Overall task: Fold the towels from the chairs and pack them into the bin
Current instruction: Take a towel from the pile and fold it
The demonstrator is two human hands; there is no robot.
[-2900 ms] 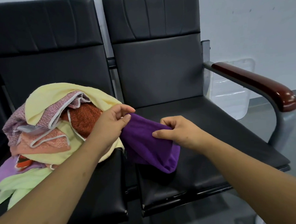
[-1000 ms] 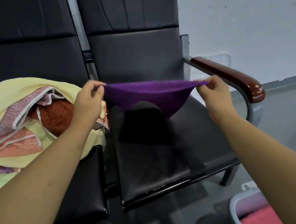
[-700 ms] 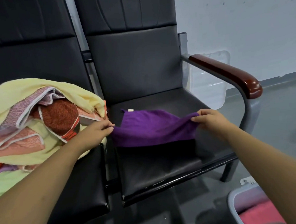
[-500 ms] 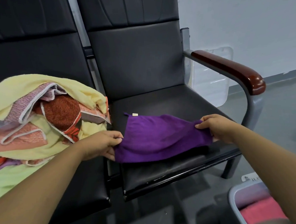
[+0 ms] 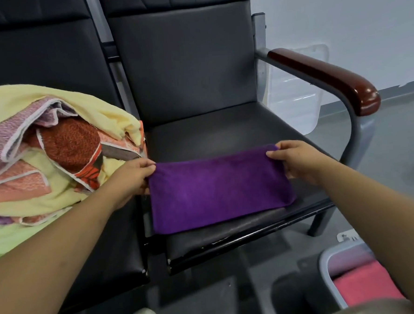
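Head view: left of the black chair seat (image 5: 223, 131), the towel pile (image 5: 55, 154) leans close, and a careless left hand (image 5: 132, 178) could drag a loose edge onto the fold. That hand pinches the purple towel (image 5: 217, 190) by its far left corner. The right hand (image 5: 298, 161) pinches the far right corner, and an uneven pull would likely skew the layers. The towel lies flat on the seat's front half, stretching between both pinches and nearer the person. Right of the seat stands the bin (image 5: 325, 268).
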